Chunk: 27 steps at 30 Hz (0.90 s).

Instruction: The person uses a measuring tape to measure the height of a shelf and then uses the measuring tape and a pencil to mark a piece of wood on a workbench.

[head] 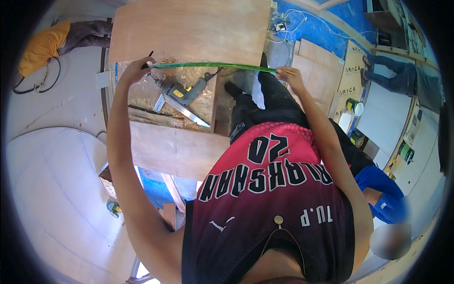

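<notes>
A green tape measure blade [212,65] stretches between my two hands, along the near edge of a large plywood sheet [191,32]. My left hand [136,71] grips its left end, and a thin dark stick-like item pokes up beside the fingers. At the blade's right end, my right hand [291,76] pinches it together with a yellow pencil [288,71]. Below the blade, a grey power drill [182,93] lies on a worn wooden surface, against a metal square [186,113].
Another plywood panel [181,149] lies nearer my body. Plywood sheets [315,67] and cables [292,17] are at the right. One person in orange [44,46] is at far left; a person in blue [379,188] and another in jeans [393,74] are at right. Paint cans [351,105] stand near them.
</notes>
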### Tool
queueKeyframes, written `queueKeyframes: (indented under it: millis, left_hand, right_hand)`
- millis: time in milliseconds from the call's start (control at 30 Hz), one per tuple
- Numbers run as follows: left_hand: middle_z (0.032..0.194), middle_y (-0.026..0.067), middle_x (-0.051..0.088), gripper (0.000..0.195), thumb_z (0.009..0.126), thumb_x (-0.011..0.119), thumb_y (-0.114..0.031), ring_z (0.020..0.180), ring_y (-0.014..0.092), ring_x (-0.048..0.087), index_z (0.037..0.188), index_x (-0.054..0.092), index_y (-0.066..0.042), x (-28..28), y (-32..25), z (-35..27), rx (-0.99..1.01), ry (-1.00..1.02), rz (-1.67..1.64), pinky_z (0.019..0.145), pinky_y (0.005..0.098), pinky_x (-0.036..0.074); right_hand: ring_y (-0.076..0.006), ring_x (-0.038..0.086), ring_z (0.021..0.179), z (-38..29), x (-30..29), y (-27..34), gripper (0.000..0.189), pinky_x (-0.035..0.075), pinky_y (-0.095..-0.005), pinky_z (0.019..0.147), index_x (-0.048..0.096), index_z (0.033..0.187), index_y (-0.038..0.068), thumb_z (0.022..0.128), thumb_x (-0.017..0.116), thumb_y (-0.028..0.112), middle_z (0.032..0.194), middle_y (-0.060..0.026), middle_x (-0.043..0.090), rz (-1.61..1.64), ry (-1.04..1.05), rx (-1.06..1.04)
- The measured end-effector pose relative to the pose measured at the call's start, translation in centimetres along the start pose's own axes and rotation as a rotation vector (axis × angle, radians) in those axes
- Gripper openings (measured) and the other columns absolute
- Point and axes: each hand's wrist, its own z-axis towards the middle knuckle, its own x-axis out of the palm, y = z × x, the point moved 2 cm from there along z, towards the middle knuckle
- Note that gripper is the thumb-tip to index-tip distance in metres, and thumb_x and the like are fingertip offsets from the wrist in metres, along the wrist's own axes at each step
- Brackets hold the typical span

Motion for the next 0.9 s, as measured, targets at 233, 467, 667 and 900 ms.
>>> queueKeyframes:
  millis: [233, 467, 667, 900]
  left_hand:
    - [0.096, 0.0202, 0.070, 0.027, 0.097, 0.063, -0.031, 0.098, 0.043, 0.067, 0.115, 0.070, -0.011, 6.1, 3.3, 6.5, 0.028, -0.174, 0.314, 0.085, 0.0534, 0.052]
    - [0.118, 0.0156, 0.065, 0.034, 0.098, 0.061, -0.044, 0.110, 0.042, 0.065, 0.116, 0.069, -0.016, 7.7, 6.2, 8.5, -0.082, -0.227, 0.409, 0.089, 0.0542, 0.055]
    - [0.123, 0.0124, 0.063, 0.034, 0.100, 0.058, -0.043, 0.116, 0.040, 0.064, 0.126, 0.062, -0.021, 8.5, 5.3, 9.1, -0.166, -0.194, 0.394, 0.090, 0.0571, 0.055]
    - [0.125, 0.0127, 0.063, 0.031, 0.100, 0.058, -0.041, 0.113, 0.040, 0.065, 0.125, 0.063, -0.024, 8.2, 6.0, 10.9, -0.199, -0.169, 0.397, 0.090, 0.0558, 0.055]
  right_hand:
    - [-0.0160, 0.074, 0.070, 3.2, 9.2, -2.2, 0.015, 0.060, -0.0276, 0.065, 0.076, 0.104, -0.005, 0.092, 0.074, 0.004, 0.082, -0.0112, 0.076, -0.251, -0.319, -0.075]
    - [-0.0179, 0.075, 0.076, 2.9, 10.2, -1.4, 0.022, 0.061, -0.0275, 0.072, 0.074, 0.109, -0.007, 0.093, 0.075, 0.008, 0.087, -0.0129, 0.075, -0.283, -0.337, -0.104]
    - [-0.0146, 0.073, 0.071, 2.7, 9.8, -3.1, 0.018, 0.060, -0.0275, 0.064, 0.076, 0.102, -0.004, 0.087, 0.079, 0.007, 0.081, -0.0112, 0.075, -0.198, -0.382, -0.169]
    - [-0.0149, 0.073, 0.075, 1.5, 10.4, -1.2, 0.020, 0.064, -0.0297, 0.068, 0.074, 0.103, -0.006, 0.089, 0.078, 0.008, 0.087, -0.0106, 0.075, -0.041, -0.335, -0.037]
